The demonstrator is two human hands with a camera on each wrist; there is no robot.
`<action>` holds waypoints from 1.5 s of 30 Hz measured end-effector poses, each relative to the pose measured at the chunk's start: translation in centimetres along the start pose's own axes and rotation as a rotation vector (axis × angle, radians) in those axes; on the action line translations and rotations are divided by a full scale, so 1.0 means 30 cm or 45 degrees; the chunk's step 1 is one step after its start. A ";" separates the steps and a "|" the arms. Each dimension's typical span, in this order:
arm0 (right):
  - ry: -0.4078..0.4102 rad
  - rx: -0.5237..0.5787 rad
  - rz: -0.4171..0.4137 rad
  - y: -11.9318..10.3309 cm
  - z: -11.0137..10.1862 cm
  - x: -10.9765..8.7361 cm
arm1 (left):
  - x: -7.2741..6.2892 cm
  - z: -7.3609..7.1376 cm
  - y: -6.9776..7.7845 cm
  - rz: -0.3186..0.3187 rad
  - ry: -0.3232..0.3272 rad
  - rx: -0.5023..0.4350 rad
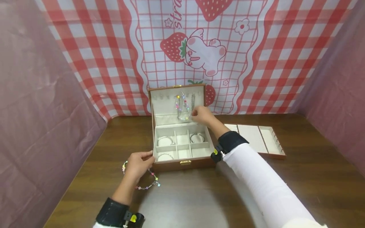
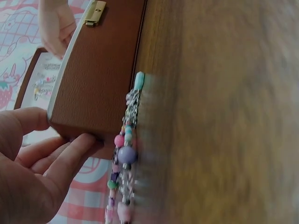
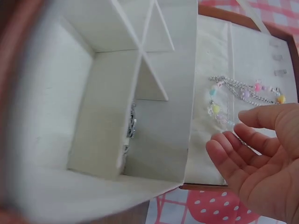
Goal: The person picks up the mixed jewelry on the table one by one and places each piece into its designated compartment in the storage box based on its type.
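Note:
A brown jewelry box (image 1: 168, 166) stands with its lid (image 1: 163, 110) raised. My left hand (image 1: 138, 164) grips its front left corner, thumb at the upper edge and fingers beneath. Beside that hand, a colorful beaded strand (image 2: 127, 155) lies on the table, partly hidden in the head view. On the lid's inner side hang beaded strands (image 1: 184, 102) and a silver chain (image 1: 193, 99). My right hand (image 3: 266, 149) is at the lower end of these, fingers loosely bent, thumb and forefinger slightly apart. A thin chain passes behind its fingers. Silver bangles (image 3: 132, 122) lie in the box's compartments.
To the right of the box, partly behind my right forearm, lies a white-lined tray (image 1: 252, 139) with dividers. Small clear hooks (image 3: 279, 73) line the lid's upper part. A red checked cloth (image 1: 114, 63) hangs behind the wooden table (image 1: 119, 133).

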State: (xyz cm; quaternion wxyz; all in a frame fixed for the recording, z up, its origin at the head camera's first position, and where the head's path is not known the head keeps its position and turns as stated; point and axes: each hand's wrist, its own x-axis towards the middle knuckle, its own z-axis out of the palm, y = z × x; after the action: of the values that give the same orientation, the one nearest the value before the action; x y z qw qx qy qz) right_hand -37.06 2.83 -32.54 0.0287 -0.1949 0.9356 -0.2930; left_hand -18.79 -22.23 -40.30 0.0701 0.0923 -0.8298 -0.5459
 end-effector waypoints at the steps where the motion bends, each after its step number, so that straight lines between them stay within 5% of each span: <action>1: -0.007 0.008 -0.012 0.005 0.000 -0.010 | -0.001 -0.002 0.000 -0.005 -0.023 -0.047; 5: -0.021 0.010 -0.102 0.017 0.005 -0.059 | -0.006 -0.016 0.001 -0.035 -0.076 -0.152; 10: -0.041 0.007 -0.224 -0.001 0.010 -0.148 | -0.026 -0.044 0.016 -0.043 -0.095 -0.134; 20: -0.004 -0.033 -0.539 -0.068 0.048 -0.336 | -0.072 -0.151 0.037 0.068 -0.147 0.222; 29: -0.066 0.029 -0.731 -0.149 0.142 -0.472 | -0.129 -0.223 0.020 0.075 -0.135 0.253; 37: -0.264 -0.047 -0.841 -0.304 0.347 -0.465 | -0.142 -0.311 0.006 0.064 -0.089 0.115; 45: -0.300 -0.393 -0.921 -0.398 0.491 -0.434 | -0.142 -0.343 -0.002 0.042 -0.055 0.061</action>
State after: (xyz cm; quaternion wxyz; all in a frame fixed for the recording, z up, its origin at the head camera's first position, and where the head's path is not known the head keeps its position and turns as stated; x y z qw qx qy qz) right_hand -18.42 -9.09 -38.82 0.0012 -0.5455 0.8300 -0.1160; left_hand -12.41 -30.46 -36.36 0.0587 0.0685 -0.8453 -0.5266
